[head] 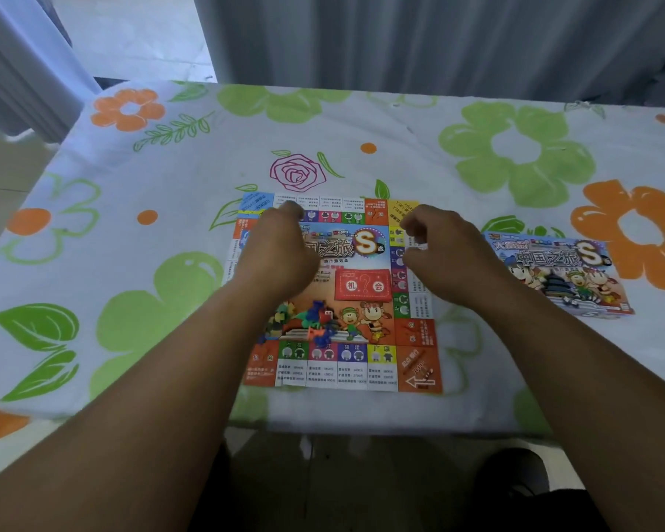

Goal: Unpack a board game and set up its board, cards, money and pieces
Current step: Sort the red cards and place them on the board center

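head view: the board lies flat in the middle of the table. it is a thin, creased paper sheet, likely light, floppy and easy to tear or slide, so best taken by two edges. it is nearly square with no clear long axis, and its title reads upright toward the person. the left hand and right hand are curled over its far corners; whether they pinch anything cannot be told.

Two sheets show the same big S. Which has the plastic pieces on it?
The gridded board in the middle: pieces heap at its lower left. The cover sheet at right has none.
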A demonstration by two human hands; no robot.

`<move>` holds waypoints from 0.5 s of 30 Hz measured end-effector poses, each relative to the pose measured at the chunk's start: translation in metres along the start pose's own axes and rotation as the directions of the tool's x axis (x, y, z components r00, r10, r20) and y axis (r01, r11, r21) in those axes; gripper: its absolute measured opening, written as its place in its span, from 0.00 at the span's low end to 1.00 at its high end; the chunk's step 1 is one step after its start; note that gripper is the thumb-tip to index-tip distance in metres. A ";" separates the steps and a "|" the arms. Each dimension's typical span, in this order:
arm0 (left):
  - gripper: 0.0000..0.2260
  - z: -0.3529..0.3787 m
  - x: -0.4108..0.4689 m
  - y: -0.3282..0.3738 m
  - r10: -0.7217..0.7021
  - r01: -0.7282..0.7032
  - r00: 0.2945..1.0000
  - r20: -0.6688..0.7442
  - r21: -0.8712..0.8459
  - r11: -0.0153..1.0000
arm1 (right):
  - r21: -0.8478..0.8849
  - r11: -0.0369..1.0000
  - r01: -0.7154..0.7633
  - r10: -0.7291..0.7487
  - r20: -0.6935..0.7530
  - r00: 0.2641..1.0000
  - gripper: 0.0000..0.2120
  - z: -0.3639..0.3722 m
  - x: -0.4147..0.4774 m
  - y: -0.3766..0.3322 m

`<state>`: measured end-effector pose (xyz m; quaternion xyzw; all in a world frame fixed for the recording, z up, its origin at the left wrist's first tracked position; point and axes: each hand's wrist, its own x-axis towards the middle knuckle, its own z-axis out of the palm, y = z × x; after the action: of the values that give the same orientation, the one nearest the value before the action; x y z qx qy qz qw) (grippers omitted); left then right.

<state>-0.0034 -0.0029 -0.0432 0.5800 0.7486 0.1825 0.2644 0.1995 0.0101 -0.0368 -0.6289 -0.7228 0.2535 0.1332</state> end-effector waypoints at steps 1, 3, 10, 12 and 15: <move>0.24 -0.004 0.003 -0.007 -0.030 0.030 0.999 -0.044 -0.012 0.999 | 0.015 1.000 -0.007 0.008 -0.007 1.000 0.11 -0.001 0.000 -0.003; 0.22 -0.011 0.008 -0.018 -0.096 0.091 0.990 -0.101 -0.049 0.995 | 0.034 0.999 -0.021 0.022 -0.003 1.000 0.09 0.002 0.002 -0.009; 0.22 -0.028 0.010 -0.036 -0.223 0.213 0.971 -0.082 -0.116 0.970 | 0.059 0.993 -0.103 0.102 0.015 0.995 0.08 0.017 0.012 -0.017; 0.19 -0.023 0.007 -0.032 -0.202 0.195 0.979 -0.035 -0.135 0.971 | 0.093 0.978 -0.189 0.186 0.040 0.982 0.08 0.019 0.015 -0.012; 0.21 -0.004 -0.001 -0.020 -0.154 0.175 0.981 0.119 -0.191 0.966 | 0.238 0.922 -0.307 0.297 0.080 0.952 0.08 0.023 0.016 -0.007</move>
<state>-0.0211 -0.0085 -0.0509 0.4947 0.7573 0.2044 0.3742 0.1792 0.0207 -0.0542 -0.7057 -0.5826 0.3723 0.1547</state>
